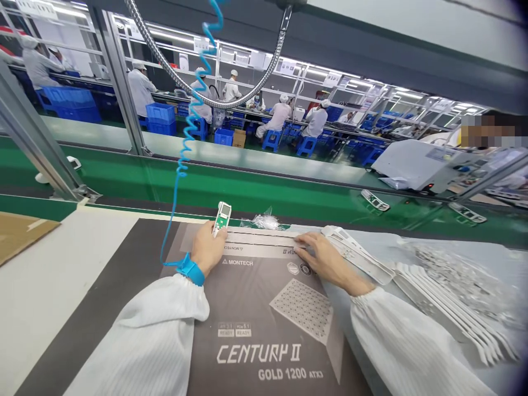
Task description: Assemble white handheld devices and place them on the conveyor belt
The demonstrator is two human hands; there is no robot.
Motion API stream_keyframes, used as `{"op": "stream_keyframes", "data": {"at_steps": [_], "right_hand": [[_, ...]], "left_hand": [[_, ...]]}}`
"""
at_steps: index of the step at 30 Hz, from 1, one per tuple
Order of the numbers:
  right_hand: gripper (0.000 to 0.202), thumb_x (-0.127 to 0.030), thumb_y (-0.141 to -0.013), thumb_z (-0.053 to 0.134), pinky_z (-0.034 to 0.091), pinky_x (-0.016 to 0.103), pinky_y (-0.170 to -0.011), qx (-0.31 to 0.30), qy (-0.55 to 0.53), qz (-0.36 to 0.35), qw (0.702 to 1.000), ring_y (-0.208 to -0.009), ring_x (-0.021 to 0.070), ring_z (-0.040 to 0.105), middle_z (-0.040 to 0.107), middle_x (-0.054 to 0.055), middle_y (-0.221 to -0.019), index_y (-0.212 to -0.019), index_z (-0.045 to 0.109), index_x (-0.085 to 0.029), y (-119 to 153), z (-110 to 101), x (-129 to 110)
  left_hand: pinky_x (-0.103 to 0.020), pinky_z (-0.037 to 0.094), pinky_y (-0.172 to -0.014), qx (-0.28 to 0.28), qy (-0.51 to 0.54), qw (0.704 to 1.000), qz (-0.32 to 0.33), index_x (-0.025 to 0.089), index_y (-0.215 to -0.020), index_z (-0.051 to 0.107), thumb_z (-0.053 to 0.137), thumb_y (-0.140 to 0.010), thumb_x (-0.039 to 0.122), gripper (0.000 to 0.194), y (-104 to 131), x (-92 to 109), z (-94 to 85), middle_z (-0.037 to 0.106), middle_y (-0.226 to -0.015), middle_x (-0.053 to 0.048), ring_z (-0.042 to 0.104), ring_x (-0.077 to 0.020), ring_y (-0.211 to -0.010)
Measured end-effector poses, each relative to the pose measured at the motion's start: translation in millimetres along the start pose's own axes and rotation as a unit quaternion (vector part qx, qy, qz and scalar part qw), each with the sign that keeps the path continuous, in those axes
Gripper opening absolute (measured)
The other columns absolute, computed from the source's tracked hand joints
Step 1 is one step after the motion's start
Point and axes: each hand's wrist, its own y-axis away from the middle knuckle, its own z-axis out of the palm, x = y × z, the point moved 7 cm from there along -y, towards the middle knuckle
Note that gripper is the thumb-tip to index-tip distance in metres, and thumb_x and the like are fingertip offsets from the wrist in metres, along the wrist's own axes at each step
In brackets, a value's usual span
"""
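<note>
Fingers (221, 237) of the left hand (206, 248) grip a white-framed green circuit board (223, 218), centre frame, the right hand (330, 261) resting half-open on dark printed cardboard (247, 302).

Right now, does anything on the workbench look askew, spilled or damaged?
I see nothing plainly spilled or damaged. Only the white strips, right of the printed MONTECH surface, look slightly askew: their near ends spread unevenly.
</note>
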Motion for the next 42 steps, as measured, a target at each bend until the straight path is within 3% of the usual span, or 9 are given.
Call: {"op": "stream_keyframes", "data": {"at_steps": [7, 11, 16, 20, 25, 32, 35, 38, 42], "right_hand": [[0.025, -0.037, -0.094, 0.047, 0.047, 0.042, -0.089, -0.014, -0.010, -0.005, 1.000, -0.100, 0.0254, 0.063, 0.071, 0.007, -0.103, -0.095, 0.068, -0.023, 37, -4, -16], [0.025, -0.038, -0.092, 0.048, 0.048, 0.040, -0.081, 0.040, 0.063, 0.110, 0.991, -0.093, 0.0245, 0.066, 0.070, 0.006, -0.105, -0.093, 0.068, -0.023, 70, -35, 23], [0.038, -0.040, -0.092, 0.040, 0.046, 0.049, -0.081, 0.101, 0.259, 0.289, 0.916, -0.108, 0.0346, 0.061, 0.066, 0.014, -0.112, -0.109, 0.066, -0.018, 103, -75, 87], [0.033, -0.041, -0.090, 0.041, 0.046, 0.047, -0.078, 0.068, 0.260, 0.301, 0.915, -0.105, 0.0345, 0.061, 0.065, 0.013, -0.107, -0.093, 0.066, -0.020, 108, -70, 107], [0.025, -0.044, -0.087, 0.044, 0.044, 0.044, -0.063, 0.104, 0.176, 0.324, 0.924, -0.081, 0.0345, 0.065, 0.067, 0.016, -0.095, -0.091, 0.057, -0.024, 115, -69, 113], [0.019, -0.045, -0.087, 0.042, 0.045, 0.054, -0.073, 0.144, 0.102, 0.324, 0.930, -0.086, 0.0410, 0.065, 0.069, 0.014, -0.083, -0.085, 0.057, -0.033, 102, -97, 97], [0.015, -0.042, -0.085, 0.048, 0.048, 0.057, -0.081, 0.132, -0.024, 0.344, 0.929, -0.082, 0.0366, 0.068, 0.071, 0.013, -0.085, -0.083, 0.056, -0.030, 85, -94, 86], [0.017, -0.041, -0.083, 0.055, 0.056, 0.049, -0.072, 0.143, -0.208, 0.359, 0.898, -0.071, 0.0279, 0.069, 0.070, 0.011, -0.092, -0.089, 0.056, -0.026, 62, -83, 65], [0.015, -0.036, -0.083, 0.057, 0.055, 0.035, -0.057, 0.137, -0.316, 0.338, 0.876, -0.063, 0.0180, 0.062, 0.066, 0.009, -0.090, -0.088, 0.059, -0.022, 20, -69, 25]], "left_hand": [[-0.031, 0.043, -0.070, 0.000, 0.007, 1.000, -0.020, 0.019, -0.087, 0.062, 0.056, -0.082, 0.026, 0.011, 2, -2, -4.2, 0.071, -0.082, -0.006, 0.065, -0.0216, -0.076], [-0.032, 0.047, -0.072, 0.010, 0.102, 0.994, -0.048, 0.017, -0.089, 0.064, 0.060, -0.079, 0.027, 0.015, 2, -1, -7.4, 0.070, -0.080, -0.005, 0.065, -0.0200, -0.076], [-0.029, 0.048, -0.065, -0.019, 0.197, 0.978, -0.071, 0.015, -0.090, 0.063, 0.067, -0.074, 0.034, 0.025, 8, 6, -3.5, 0.067, -0.075, -0.003, 0.059, -0.0151, -0.067], [-0.026, 0.044, -0.058, -0.039, 0.226, 0.971, -0.067, 0.015, -0.089, 0.062, 0.067, -0.076, 0.041, 0.030, 11, 10, -0.2, 0.067, -0.078, -0.004, 0.053, -0.0113, -0.060], [-0.027, 0.047, -0.062, -0.034, 0.254, 0.965, -0.056, 0.016, -0.094, 0.056, 0.066, -0.079, 0.039, 0.029, 11, 12, -0.9, 0.071, -0.098, -0.008, 0.056, -0.0097, -0.063], [-0.025, 0.045, -0.058, -0.043, 0.257, 0.965, -0.036, 0.016, -0.105, 0.057, 0.063, -0.082, 0.032, 0.029, 13, 19, -0.1, 0.070, -0.096, -0.007, 0.054, -0.0087, -0.060], [-0.024, 0.045, -0.057, -0.046, 0.253, 0.966, -0.036, 0.015, -0.106, 0.056, 0.062, -0.084, 0.030, 0.028, 13, 19, 0.2, 0.070, -0.096, -0.007, 0.054, -0.0088, -0.061], [-0.024, 0.045, -0.057, -0.047, 0.241, 0.969, -0.038, 0.016, -0.107, 0.057, 0.062, -0.085, 0.036, 0.030, 13, 19, 0.1, 0.071, -0.097, -0.007, 0.054, -0.0090, -0.061], [-0.024, 0.044, -0.054, -0.045, 0.226, 0.972, -0.037, 0.017, -0.100, 0.059, 0.051, -0.090, 0.053, 0.039, 12, 19, 1.0, 0.072, -0.094, -0.008, 0.053, -0.0090, -0.056]]}}
